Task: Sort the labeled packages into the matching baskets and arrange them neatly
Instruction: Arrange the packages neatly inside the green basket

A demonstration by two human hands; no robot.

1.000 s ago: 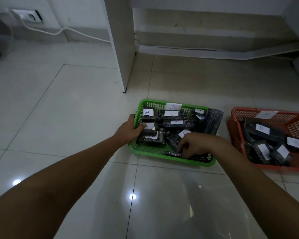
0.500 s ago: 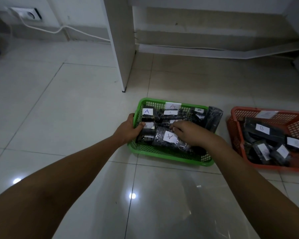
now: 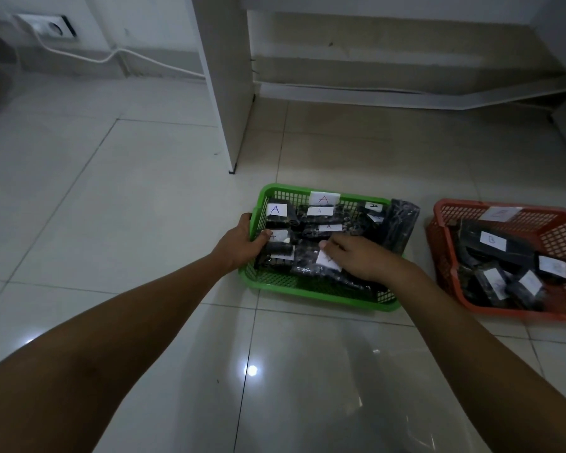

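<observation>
In the green mesh basket (image 3: 311, 291), both hands press glossy wrapped packages.

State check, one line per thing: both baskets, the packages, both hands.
green basket: on the floor, holds black packages labeled A, one long package sticking over its right rim
red basket: on the floor, right of the green one, holds labeled black packages
left hand: grips the green basket's left rim
right hand: inside the green basket, fingers on a labeled package
wall socket: white cable plugged in

Green basket (image 3: 311, 291) packed full — open floor (image 3: 111, 204) left; red basket (image 3: 445, 256) close right.
</observation>
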